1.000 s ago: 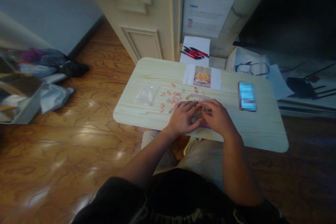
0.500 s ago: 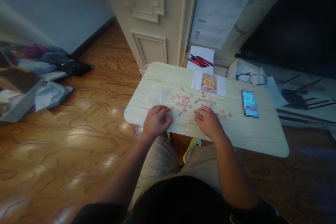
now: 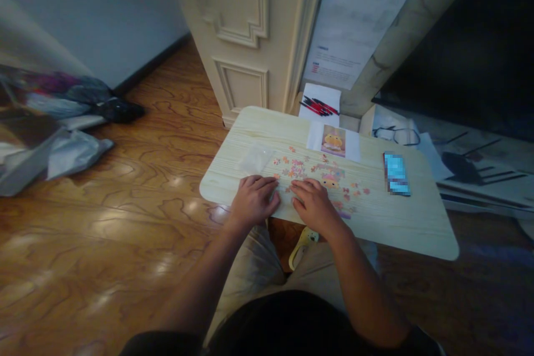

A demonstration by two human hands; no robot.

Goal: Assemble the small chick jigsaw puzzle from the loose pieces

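Loose jigsaw puzzle pieces (image 3: 297, 168), pink and orange, lie scattered on the small pale wooden table (image 3: 387, 228). Right of that cluster is a partly joined puzzle section (image 3: 331, 179) with a yellow character's face. My left hand (image 3: 253, 200) rests at the near edge, left of the pieces, its fingers stretched forward and thumb apart. Opposite it, my right hand (image 3: 312, 206) lies low over the table with fingers reaching left to the nearest pieces. No piece shows in either hand; what lies under the fingertips is hidden. More pieces (image 3: 345, 210) lie beside my right wrist.
A clear plastic bag (image 3: 255, 158) lies left of the pieces. A printed reference picture (image 3: 333, 140) sits at the far edge, a phone (image 3: 396, 173) at the right. Red and black pens (image 3: 319, 106) rest on paper beyond the table. Glasses (image 3: 398, 135) lie on a ledge.
My right hand has moved left, off the joined puzzle section, which now shows more fully. Its fingers have straightened from a pinch. My left hand has shifted slightly right, fingers more extended.
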